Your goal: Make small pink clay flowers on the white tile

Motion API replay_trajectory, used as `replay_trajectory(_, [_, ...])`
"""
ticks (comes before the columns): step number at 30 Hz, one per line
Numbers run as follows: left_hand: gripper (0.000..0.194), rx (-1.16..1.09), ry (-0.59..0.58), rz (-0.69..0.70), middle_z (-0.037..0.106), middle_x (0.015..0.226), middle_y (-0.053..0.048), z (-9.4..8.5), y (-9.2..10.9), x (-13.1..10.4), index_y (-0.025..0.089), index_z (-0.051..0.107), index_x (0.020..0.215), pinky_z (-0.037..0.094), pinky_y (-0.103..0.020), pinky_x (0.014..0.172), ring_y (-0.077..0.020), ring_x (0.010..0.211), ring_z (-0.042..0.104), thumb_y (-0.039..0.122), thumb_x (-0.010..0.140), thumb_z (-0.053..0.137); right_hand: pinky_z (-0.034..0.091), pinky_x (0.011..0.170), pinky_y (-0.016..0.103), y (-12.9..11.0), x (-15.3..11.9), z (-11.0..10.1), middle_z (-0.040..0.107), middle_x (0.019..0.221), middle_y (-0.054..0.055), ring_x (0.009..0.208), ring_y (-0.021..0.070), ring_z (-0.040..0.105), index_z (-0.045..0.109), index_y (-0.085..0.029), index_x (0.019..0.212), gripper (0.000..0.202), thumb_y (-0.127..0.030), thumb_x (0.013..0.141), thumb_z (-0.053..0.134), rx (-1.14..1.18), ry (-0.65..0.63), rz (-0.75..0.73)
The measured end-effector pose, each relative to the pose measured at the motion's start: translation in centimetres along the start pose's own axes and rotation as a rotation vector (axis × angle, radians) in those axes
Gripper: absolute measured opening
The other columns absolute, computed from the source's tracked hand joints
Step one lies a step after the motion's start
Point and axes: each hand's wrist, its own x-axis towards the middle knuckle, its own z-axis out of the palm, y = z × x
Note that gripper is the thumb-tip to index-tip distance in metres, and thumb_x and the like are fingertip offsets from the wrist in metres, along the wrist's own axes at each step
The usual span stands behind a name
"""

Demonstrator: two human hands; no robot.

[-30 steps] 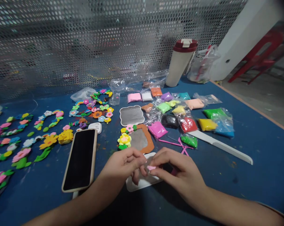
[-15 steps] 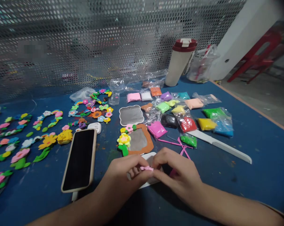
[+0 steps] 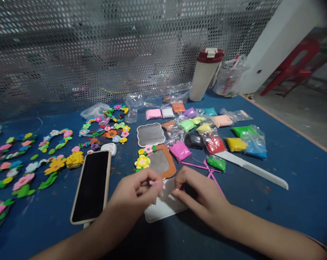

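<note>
My left hand pinches a small pink piece of modelling clay between thumb and fingertips. A short gap to the right, my right hand has its thumb and index fingertips drawn close together; whatever may be between them is too small to make out. Below both hands lies a white flat board, partly covered by them. Just beyond is a mirror with a brown clay border, decorated along its left side with a yellow clay flower. Behind it lies a plain wavy-edged mirror.
A phone lies left, beside several clay-flower decorated frames. Bagged clay, including a magenta packet and a red packet, spreads behind my right hand. Pink sticks, a white comb and a tumbler are there too.
My hands have moved apart. The pink clay piece has shifted left and slightly up with my left hand, and my right hand has come off it. More of the white board shows.
</note>
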Motion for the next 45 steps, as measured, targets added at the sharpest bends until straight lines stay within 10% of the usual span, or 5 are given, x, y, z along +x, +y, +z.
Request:
replay_trajectory(9, [0.024,-0.299,-0.082,-0.010,0.065,0.066,-0.002,-0.5,-0.6,0.7,0.014,0.060,0.082,0.040,-0.021,0.049,-0.0098,0.048,0.053,0.037,0.084,0.052,0.047,0.067,0.025,1.5,-0.2,0.8,0.060,0.083,0.006,0.077,0.0147,0.056,0.062,-0.017,0.090,0.016,-0.015,0.091,0.046,-0.124,-0.143,-0.194])
replay_trajectory(21, [0.021,-0.249,0.000,-0.078,0.053,0.054,0.006,-0.1,-0.9,1.3,0.015,0.059,0.076,0.038,-0.019,0.046,-0.0074,0.045,0.047,0.031,0.068,0.069,0.050,0.074,0.028,1.5,0.1,0.6,0.059,0.093,0.006,0.087,0.0165,0.058,0.064,-0.017,0.097,0.013,-0.017,0.084,0.059,-0.152,-0.235,-0.052])
replay_trajectory(34, [0.033,-0.209,-0.051,-0.029,0.046,0.044,0.007,0.0,-1.4,1.3,0.017,0.053,0.063,0.027,-0.021,0.046,-0.0067,0.039,0.034,0.045,0.079,0.057,0.039,0.058,0.033,1.6,0.0,0.1,0.062,0.075,0.009,0.064,0.0175,0.050,0.066,-0.010,0.082,0.025,-0.009,0.090,0.042,-0.664,-0.170,-0.450])
replay_trajectory(45, [0.037,-0.243,-0.108,-0.100,0.043,0.044,0.007,1.6,-1.8,1.2,0.018,0.048,0.061,0.023,-0.019,0.041,-0.0060,0.038,0.031,0.052,0.071,0.060,0.048,0.064,0.024,-0.1,0.0,0.5,0.062,0.079,0.003,0.073,0.0133,0.058,0.057,-0.018,0.086,0.005,-0.023,0.087,0.057,-0.008,0.092,-0.156])
